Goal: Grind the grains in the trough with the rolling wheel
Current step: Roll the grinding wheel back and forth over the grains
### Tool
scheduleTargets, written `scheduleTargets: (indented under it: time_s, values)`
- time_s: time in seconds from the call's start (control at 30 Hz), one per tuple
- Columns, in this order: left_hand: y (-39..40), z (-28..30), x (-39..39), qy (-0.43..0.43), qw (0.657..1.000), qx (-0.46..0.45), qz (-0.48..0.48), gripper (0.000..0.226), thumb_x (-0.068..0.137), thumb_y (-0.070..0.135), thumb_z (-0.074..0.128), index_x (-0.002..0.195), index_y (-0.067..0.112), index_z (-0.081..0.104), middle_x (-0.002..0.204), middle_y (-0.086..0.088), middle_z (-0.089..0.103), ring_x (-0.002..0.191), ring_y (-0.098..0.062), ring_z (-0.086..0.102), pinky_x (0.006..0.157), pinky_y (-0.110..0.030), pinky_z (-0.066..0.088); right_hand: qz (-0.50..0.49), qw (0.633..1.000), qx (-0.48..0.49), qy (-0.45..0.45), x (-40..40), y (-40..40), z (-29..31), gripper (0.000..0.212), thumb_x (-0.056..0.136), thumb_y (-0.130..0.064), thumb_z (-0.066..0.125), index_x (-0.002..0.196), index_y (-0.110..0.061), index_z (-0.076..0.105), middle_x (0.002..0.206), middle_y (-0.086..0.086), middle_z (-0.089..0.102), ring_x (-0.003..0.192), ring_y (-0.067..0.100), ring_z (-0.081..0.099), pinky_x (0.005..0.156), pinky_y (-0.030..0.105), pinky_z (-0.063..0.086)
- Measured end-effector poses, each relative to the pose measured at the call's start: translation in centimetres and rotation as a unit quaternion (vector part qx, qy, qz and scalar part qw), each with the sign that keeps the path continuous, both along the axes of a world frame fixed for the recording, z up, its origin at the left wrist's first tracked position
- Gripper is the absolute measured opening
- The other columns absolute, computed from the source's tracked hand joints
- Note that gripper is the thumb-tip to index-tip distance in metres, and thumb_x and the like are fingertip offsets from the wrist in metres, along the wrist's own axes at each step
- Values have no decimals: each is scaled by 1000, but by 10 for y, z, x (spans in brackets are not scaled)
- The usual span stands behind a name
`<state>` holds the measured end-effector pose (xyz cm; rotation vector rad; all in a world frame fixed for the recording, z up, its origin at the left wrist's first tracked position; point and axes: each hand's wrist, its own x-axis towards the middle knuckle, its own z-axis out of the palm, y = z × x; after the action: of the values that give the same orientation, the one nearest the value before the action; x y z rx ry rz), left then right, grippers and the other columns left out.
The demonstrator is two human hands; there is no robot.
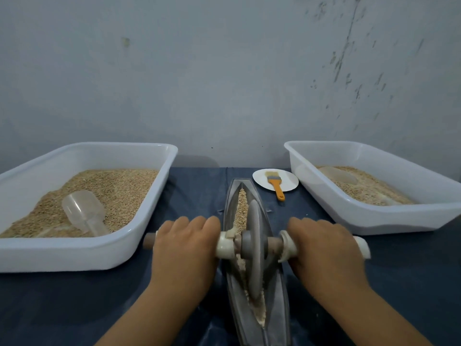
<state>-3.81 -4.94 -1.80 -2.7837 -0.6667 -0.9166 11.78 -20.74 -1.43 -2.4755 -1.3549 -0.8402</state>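
While both hands curl over the wooden axle, the left hand (184, 242) grips its left stretch and the right hand (324, 243) its right, fingers wrapped fully round. Between the two sets of fingers stands the grey stone rolling wheel (254, 248), upright in the long grey boat-shaped trough (277, 295), with pale crushed grains (241, 208) ahead of the fingers and behind them. Beyond the left fingers sits a white plastic tub of grain (99, 255); beyond the right, another white tub (374, 221).
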Motion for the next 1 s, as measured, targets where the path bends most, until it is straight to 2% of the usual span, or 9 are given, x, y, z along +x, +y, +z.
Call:
scheduleTargets:
  time_s: [0.13, 0.27, 0.33, 0.47, 0.6, 0.7, 0.83, 0.93, 1.0]
  values:
    - [6, -6, -2, 9, 1000, 5, 6, 39, 50, 10, 76, 62, 20, 40, 53, 4, 39, 48, -23, 36, 51, -31, 24, 17, 1000, -14, 1, 4, -3, 2, 54, 45, -16, 83, 64, -26, 34, 53, -7, 39, 46, 19, 36, 50, 29, 25]
    - [24, -1, 27, 59, 996, -14, 69, 23, 71, 22, 68, 71, 23, 45, 63, 4, 53, 59, -23, 49, 58, -32, 30, -51, 996, -69, 21, 23, 37, 14, 24, 83, -28, 62, 79, -29, 38, 72, -7, 49, 69, 20, 45, 64, 34, 27]
    - [30, 0, 35, 61, 995, -22, 82, 18, 77, 26, 59, 75, 26, 42, 71, 3, 57, 69, -23, 54, 62, -33, 26, -54, 995, -71, 34, 26, 46, 19, 17, 87, -27, 56, 83, -29, 39, 84, -5, 59, 74, 21, 48, 66, 34, 27]
    - [18, 2, 19, 49, 997, -23, 48, 23, 66, 19, 68, 69, 23, 46, 60, 3, 51, 57, -24, 48, 57, -31, 28, -34, 998, -54, 20, 10, 23, 12, 38, 70, -20, 72, 76, -28, 35, 72, -5, 56, 64, 20, 48, 61, 33, 27]
    - [-1, -4, -2, -9, 1000, 13, 2, 35, 54, 11, 71, 63, 22, 39, 54, 4, 39, 49, -23, 36, 53, -31, 24, 20, 999, 41, -18, -3, -7, -5, 57, 42, -7, 79, 64, -26, 30, 53, -8, 29, 45, 19, 27, 52, 28, 17]
    - [5, -4, 7, 16, 999, 1, 29, 33, 54, 10, 73, 62, 20, 42, 53, 3, 42, 49, -24, 38, 52, -32, 27, -2, 1000, 4, -1, 4, 6, 0, 50, 48, -8, 79, 65, -25, 35, 54, -6, 40, 47, 21, 34, 53, 30, 22]
    - [22, 2, 32, 56, 996, -20, 70, 22, 69, 15, 66, 68, 20, 45, 58, 5, 47, 56, -23, 43, 58, -33, 28, -57, 996, -70, 27, 26, 40, 12, 23, 87, -25, 58, 81, -29, 36, 83, -6, 58, 69, 19, 38, 66, 33, 26]
    - [25, 3, 34, 48, 996, -30, 76, 17, 76, 21, 61, 73, 23, 44, 64, 6, 47, 63, -22, 45, 62, -33, 25, -56, 996, -58, 37, 22, 40, 16, 21, 87, -25, 55, 81, -30, 37, 83, -6, 59, 69, 19, 37, 66, 34, 25]
    - [16, 2, 23, 43, 997, -33, 54, 23, 67, 17, 68, 69, 21, 46, 59, 4, 48, 57, -24, 45, 59, -32, 27, -42, 998, -42, 20, 12, 27, 11, 36, 73, -19, 69, 75, -28, 35, 69, -7, 51, 61, 20, 39, 62, 33, 26]
